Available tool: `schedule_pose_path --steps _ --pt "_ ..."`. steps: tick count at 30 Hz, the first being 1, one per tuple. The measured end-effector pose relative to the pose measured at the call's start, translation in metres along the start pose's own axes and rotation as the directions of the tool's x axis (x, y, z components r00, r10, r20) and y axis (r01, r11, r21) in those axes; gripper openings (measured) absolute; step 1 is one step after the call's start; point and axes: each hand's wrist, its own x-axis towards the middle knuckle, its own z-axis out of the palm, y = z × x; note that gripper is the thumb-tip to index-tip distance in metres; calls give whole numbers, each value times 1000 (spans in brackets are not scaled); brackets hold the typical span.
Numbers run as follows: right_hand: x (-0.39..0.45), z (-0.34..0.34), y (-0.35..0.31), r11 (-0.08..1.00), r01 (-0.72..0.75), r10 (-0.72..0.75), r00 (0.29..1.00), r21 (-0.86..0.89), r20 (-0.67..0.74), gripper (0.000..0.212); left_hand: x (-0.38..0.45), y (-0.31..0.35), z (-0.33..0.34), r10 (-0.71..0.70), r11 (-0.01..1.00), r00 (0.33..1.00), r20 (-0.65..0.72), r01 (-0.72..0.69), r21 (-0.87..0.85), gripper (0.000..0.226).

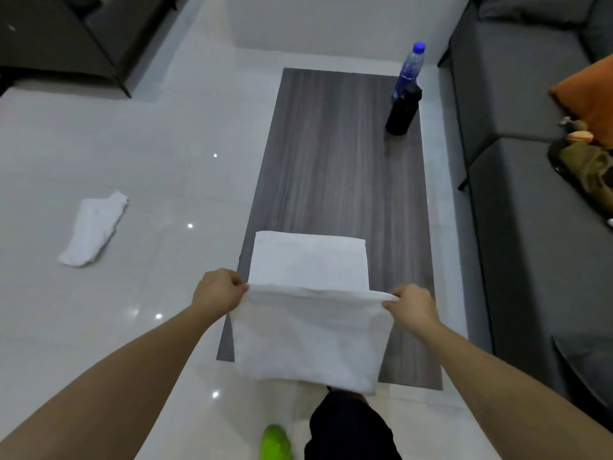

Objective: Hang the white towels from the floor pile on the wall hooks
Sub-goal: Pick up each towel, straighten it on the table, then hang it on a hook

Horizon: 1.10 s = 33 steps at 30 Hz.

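Shining under small spots of light, the pale tiled floor [99,144] is seen around everything else. A long grey sofa [517,227] is set along the right side, and an orange cushion [587,94] is laid on it near the far end. Some brown and green things are piled just below the cushion, but what they are cannot be told. A dark cabinet [66,34] is placed at the top left.

A dark wood table [338,154] is stood in the middle, just beside the sofa. A white towel [308,330] is held up over the near end of the table. Its far part is laid flat on the table top, and its near part is hung down past the table edge. The top fold is pinched at its left corner by the left hand [217,290], with fingers curled tight on the cloth. The right corner is pinched the same way by the right hand [411,305].

A second white towel [93,230] is left crumpled on the floor, well apart to the left.

At the far right corner of the table, a black bottle [403,111] is stood upright. A clear bottle [409,69] with a blue cap is stood just behind it. What is inside them cannot be told.

A green shoe [275,443] is seen at the bottom.
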Motion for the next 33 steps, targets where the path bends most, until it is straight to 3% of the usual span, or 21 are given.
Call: schedule_pose_path --steps 10,13,22,25,27,29,31,33 --pt "188 -10 -47 999 13 -16 996 40 90 13 157 63 12 -93 995 987 -130 95 7 23" --pt "226 2 -49 1000 6 -8 994 18 113 22 185 67 33 -137 991 977 -162 134 -29 25" --pt "214 95 -9 982 -150 129 977 116 171 37 155 30 137 -213 977 959 186 208 48 36" --pt "187 123 7 981 -157 146 984 116 98 39 131 18 166 -179 984 966 186 180 10 34" --pt "164 140 17 989 -132 130 991 61 36 46 112 10 181 -145 989 982 120 144 14 33" --pt "137 159 26 997 -14 9 998 -79 -64 57 92 2 195 -72 993 993 96 62 102 34" --pt "108 182 30 966 175 -197 975 -192 -103 64 69 -9 210 100 975 983 156 -129 183 29" --pt "78 210 31 903 378 -395 918 -205 -45 64 46 -24 225 308 911 921 240 -358 205 28"
